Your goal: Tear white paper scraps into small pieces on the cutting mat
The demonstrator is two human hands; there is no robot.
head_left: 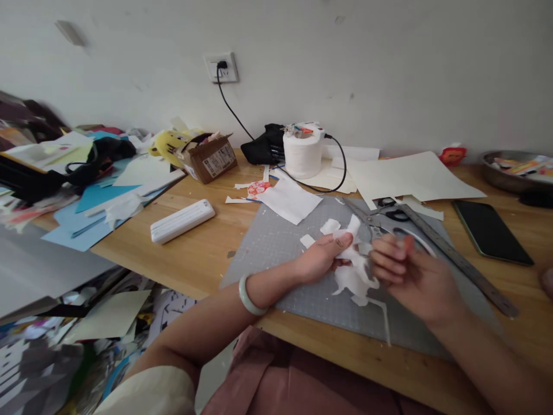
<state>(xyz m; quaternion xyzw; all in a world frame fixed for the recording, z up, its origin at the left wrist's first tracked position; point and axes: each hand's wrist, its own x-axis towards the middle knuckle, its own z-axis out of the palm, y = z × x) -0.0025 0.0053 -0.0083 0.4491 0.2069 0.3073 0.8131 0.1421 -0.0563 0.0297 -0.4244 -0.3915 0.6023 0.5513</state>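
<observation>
My left hand (pixel 324 255), with a pale bangle (pixel 249 295) on its wrist, pinches a white paper cutout (pixel 352 228) between thumb and fingers above a grey cutting mat (pixel 276 253). Close on its right is my right hand (pixel 415 271), its fingers curled together and slightly blurred; what they grip, if anything, cannot be made out. Under and between the hands lie white paper scraps (pixel 352 279), including a thin strip (pixel 386 323). Scissors (pixel 367 218) rest on the mat just behind the hands, partly hidden. A white sheet (pixel 290 199) overlaps the mat's back edge.
A steel ruler (pixel 460 259) and a dark phone (pixel 492 231) lie to the right. Behind stand a white paper roll (pixel 303 154) and a cardboard box (pixel 211 159). A white case (pixel 183 221) sits left. Papers clutter the far left; a metal bowl (pixel 510 180) stands back right.
</observation>
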